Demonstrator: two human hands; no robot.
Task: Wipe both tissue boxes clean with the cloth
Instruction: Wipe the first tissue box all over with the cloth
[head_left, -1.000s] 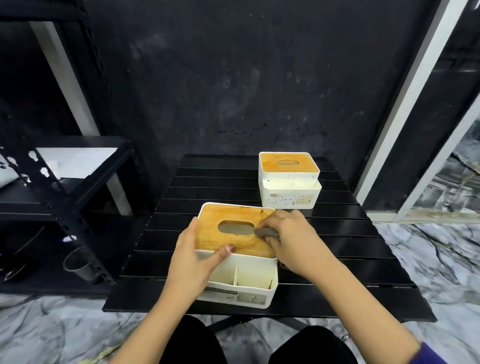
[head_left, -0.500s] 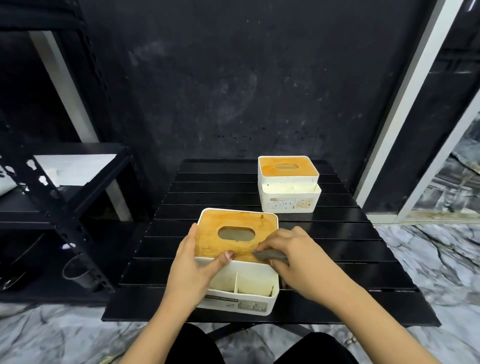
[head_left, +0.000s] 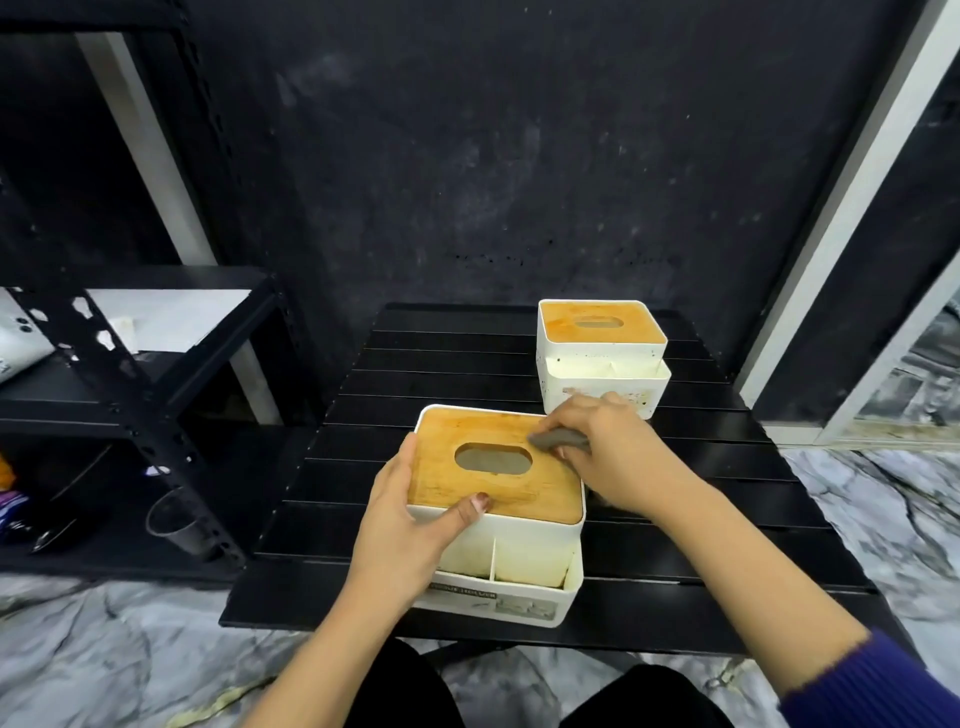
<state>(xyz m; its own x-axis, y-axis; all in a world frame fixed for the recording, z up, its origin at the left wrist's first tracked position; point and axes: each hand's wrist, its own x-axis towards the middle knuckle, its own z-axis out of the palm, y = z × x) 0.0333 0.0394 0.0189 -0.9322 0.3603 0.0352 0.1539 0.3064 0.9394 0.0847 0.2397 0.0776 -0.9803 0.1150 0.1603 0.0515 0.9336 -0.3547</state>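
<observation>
Head view: right hand (head_left: 618, 452) grips cloth (head_left: 558, 440); left hand (head_left: 410, 525) clasps tissue box (head_left: 514, 566), label unreadable.

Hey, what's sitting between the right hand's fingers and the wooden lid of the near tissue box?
The grey cloth, pinched in the right hand and pressed on the wooden lid, seen in the head view.

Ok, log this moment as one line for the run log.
near tissue box: left hand steadies | right hand rubs grey cloth on wooden lid | far tissue box: untouched, speckled
</observation>
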